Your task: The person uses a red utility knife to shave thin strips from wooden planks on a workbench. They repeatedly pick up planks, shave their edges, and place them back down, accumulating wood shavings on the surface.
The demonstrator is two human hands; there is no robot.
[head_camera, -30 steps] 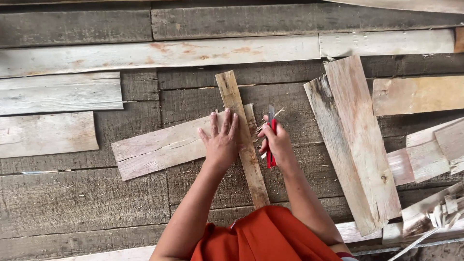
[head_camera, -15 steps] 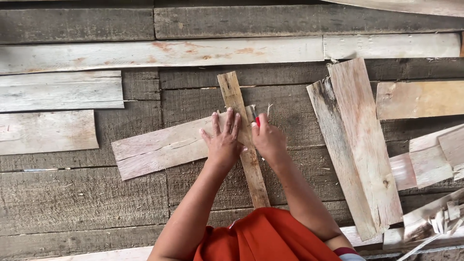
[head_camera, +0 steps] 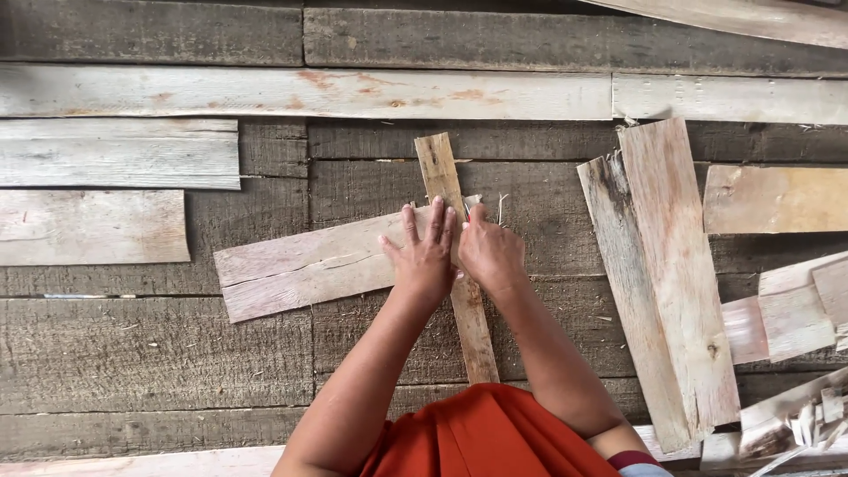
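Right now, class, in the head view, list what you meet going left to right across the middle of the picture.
Pale short board → wide plank → left hand → right hand → two leaning planks → light board at the right edge.

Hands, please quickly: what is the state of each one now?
Left hand: open, fingers spread, pressing flat on the wide plank where the narrow slat crosses it.
Right hand: closed at the crossing; what it grips cannot be told.
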